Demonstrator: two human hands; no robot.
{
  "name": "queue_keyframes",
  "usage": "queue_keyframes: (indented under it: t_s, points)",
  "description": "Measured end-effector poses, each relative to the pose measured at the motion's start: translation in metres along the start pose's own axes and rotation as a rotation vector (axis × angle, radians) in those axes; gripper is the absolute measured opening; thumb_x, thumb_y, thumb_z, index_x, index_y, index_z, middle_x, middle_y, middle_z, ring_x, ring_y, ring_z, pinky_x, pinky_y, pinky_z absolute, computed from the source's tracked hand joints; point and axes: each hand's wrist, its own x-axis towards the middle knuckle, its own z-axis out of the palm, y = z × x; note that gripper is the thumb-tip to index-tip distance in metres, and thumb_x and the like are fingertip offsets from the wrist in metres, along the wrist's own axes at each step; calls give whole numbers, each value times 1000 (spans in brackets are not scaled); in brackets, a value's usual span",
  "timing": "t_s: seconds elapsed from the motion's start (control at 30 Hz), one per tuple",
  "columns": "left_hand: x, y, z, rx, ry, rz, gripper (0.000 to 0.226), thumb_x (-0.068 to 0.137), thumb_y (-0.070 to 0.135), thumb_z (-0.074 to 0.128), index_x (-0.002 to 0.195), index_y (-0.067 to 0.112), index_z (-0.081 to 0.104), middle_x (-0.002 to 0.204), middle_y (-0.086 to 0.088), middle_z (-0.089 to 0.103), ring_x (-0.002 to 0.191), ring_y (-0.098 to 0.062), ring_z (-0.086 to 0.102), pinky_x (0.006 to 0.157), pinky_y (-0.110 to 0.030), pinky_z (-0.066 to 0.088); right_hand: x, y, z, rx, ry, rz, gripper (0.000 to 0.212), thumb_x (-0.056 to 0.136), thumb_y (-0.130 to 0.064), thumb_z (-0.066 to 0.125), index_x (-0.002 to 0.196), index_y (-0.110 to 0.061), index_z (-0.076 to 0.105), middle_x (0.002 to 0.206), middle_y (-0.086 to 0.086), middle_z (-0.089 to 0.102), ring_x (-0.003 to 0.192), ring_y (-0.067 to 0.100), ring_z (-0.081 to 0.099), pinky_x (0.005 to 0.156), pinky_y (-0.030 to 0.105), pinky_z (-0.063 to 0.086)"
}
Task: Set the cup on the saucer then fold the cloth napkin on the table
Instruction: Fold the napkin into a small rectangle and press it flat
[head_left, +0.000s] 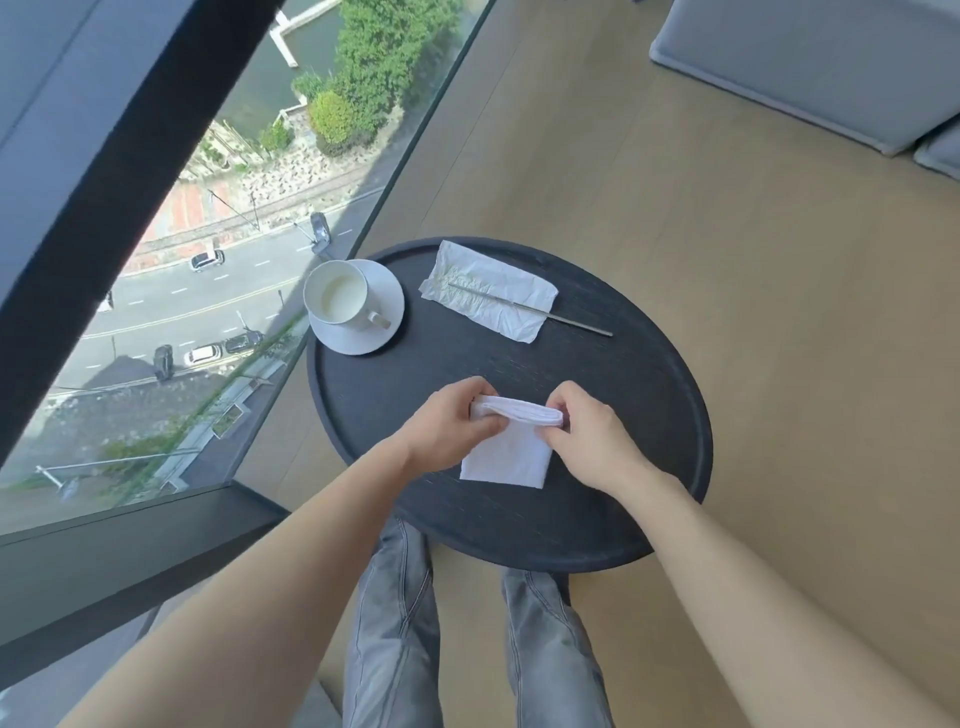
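A white cup (336, 296) stands upright on a white saucer (384, 322) at the far left of the round black table (415, 519). A white cloth napkin (511, 452) lies near the table's middle, folded small, with its far edge rolled up off the surface. My left hand (449, 428) pinches the left end of that raised edge. Its right end is pinched by my right hand (587, 436). The lower part of the napkin rests flat on the table.
A crumpled paper napkin (483, 291) with a thin metal stick (582, 325) across it lies at the table's far side. A glass wall (208, 286) runs close along the left. Grey upholstered furniture (810, 67) stands far right. My legs in grey jeans (395, 623) are under the near rim.
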Motion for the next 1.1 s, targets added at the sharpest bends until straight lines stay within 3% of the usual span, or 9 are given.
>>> queue_keyframes:
  t_s: [0.17,0.23,0.33,0.43,0.57,0.77,0.87,1.0,1.1]
  points:
    - [-11,-19,6,-365,288,-55,20,103,36,56,120,37,44,85,3,60,64,0,52,58,-15,43,10,-19,29,337,69,123,14,94,-20,64,94,-27,52,96,-1,67,89,23,65,79,46,59]
    - [-12,-19,5,-376,415,-43,13,105,37,51,110,40,39,73,12,52,54,-3,47,51,-14,39,13,-32,43,420,133,153,14,94,-20,65,98,-26,52,98,0,68,91,24,66,81,48,58]
    - [-8,-26,-9,-243,488,46,19,105,28,42,92,41,39,68,16,52,60,-8,48,55,-15,38,21,-52,64,449,266,171,15,93,-23,67,96,-26,52,91,-6,67,79,12,64,70,32,52]
    - [-1,-38,-28,-69,418,115,22,94,18,34,96,35,47,94,8,56,89,-7,55,71,-13,40,32,-68,78,423,359,175,16,94,-24,67,98,-23,52,87,-6,65,76,11,62,66,27,47]
    - [9,-46,-45,63,313,176,51,90,32,25,127,19,56,120,-1,52,93,-15,55,80,-28,47,44,-83,93,329,463,167,20,96,-23,64,105,-19,48,91,-1,63,81,21,62,75,41,53]
    - [9,-57,-50,328,278,277,55,94,3,45,149,8,47,142,-23,46,125,-41,47,109,-48,40,34,-88,112,122,576,109,46,91,-23,71,129,-13,48,125,3,46,100,24,60,82,43,55]
    - [6,-65,-46,443,325,323,57,95,3,49,152,3,45,158,-31,36,145,-48,37,118,-56,33,20,-82,120,-127,567,66,57,89,-23,72,139,-9,49,143,6,44,127,26,51,100,42,50]
    - [9,-76,-42,699,235,602,61,103,21,37,159,-3,32,170,-22,23,159,-35,19,128,-48,20,11,-76,126,-322,478,7,66,97,-21,63,155,-5,35,167,8,25,153,22,25,114,37,34]
    - [18,-81,-44,795,175,560,69,106,34,32,163,-2,17,172,-19,10,161,-31,8,131,-47,15,16,-76,127,-405,405,1,68,101,-24,52,160,-5,22,169,9,13,156,20,13,122,38,27]
